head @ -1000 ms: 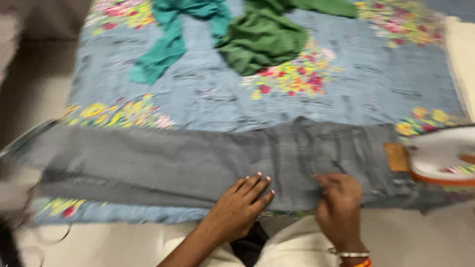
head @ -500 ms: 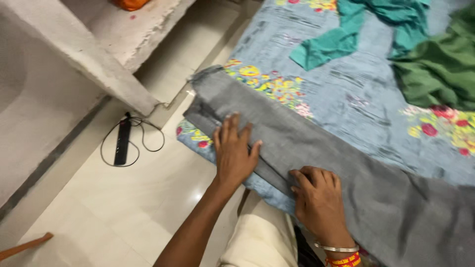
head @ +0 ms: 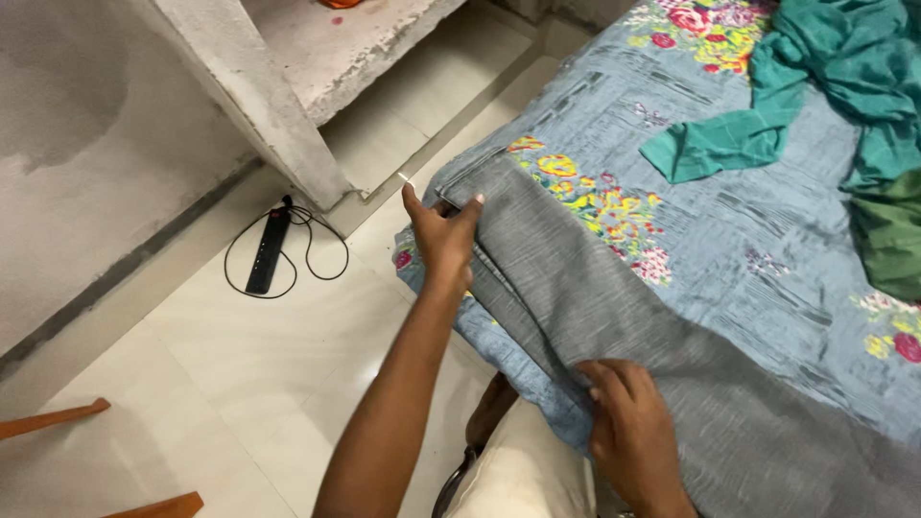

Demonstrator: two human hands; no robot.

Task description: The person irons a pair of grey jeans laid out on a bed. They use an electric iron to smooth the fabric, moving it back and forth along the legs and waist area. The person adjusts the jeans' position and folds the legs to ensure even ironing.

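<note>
Grey jeans (head: 614, 317) lie flat on the floral sheet (head: 691, 192). Left hand (head: 441, 235) pinches the hem end; right hand (head: 633, 432) presses flat, fingers gripping the near edge.

You see a blue floral bedspread (head: 691, 240) covering the bed, with a teal cloth (head: 758, 134) lying on it and a green garment (head: 887, 240) at the right edge. On the pale tiled floor (head: 240, 355) a black power strip (head: 269, 251) lies near a concrete ledge (head: 259, 105); orange-brown sticks (head: 58, 418) rest lower left.

Soft even indoor light, mild blur (floor sheen).
</note>
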